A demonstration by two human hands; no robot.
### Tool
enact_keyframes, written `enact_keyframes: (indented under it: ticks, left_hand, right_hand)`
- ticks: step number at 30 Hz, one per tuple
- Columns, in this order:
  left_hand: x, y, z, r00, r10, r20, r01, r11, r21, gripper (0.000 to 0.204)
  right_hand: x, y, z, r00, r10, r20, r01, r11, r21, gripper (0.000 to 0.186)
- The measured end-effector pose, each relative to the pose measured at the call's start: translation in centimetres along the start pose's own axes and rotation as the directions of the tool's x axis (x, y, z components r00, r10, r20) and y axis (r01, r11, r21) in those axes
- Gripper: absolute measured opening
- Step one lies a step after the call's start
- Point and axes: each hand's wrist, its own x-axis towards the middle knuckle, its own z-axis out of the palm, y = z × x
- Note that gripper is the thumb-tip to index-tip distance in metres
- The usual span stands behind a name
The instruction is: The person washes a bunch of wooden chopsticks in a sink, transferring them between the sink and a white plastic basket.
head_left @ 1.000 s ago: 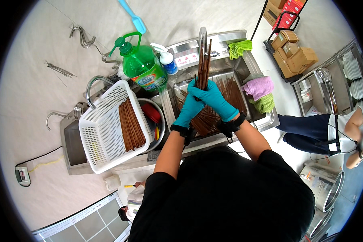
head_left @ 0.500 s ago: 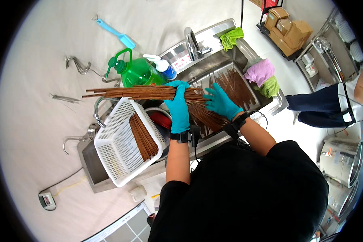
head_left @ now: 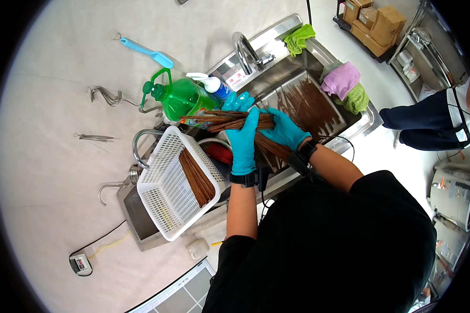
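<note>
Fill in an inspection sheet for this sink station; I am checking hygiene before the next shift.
Surface: steel sink, basin holding loose brown chopsticks.
Job's things: bundle of chopsticks held level over the sink; white basket with more chopsticks inside.
Clutter: green detergent jug, pump bottle, blue brush, pink cloth, green cloths, red bowl.
Grippers: left hand and right hand, both in teal gloves, fingers closed round the bundle.
Cables: cord to wall socket.
Surroundings: wall hooks, cardboard boxes, another person nearby.
</note>
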Motion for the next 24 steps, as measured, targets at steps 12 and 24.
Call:
enact_keyframes:
  ticks: [12,24]
  left_hand:
    - [0.1,1.2,1.4,1.0,0.007,0.008,-0.008,0.997,0.081,0.023]
    - [-1.2,0.4,1.9,0.995,-0.091,0.039,0.083,0.983,0.164,0.018]
  right_hand:
    - [-1.2,0.8,-0.5,0.999,0.036,0.004,-0.036,0.992,0.119,0.026]
    - [1.1,0.2,-1.4,0.982,-0.025,0.189,0.041,0.996,-0.083,0.03]
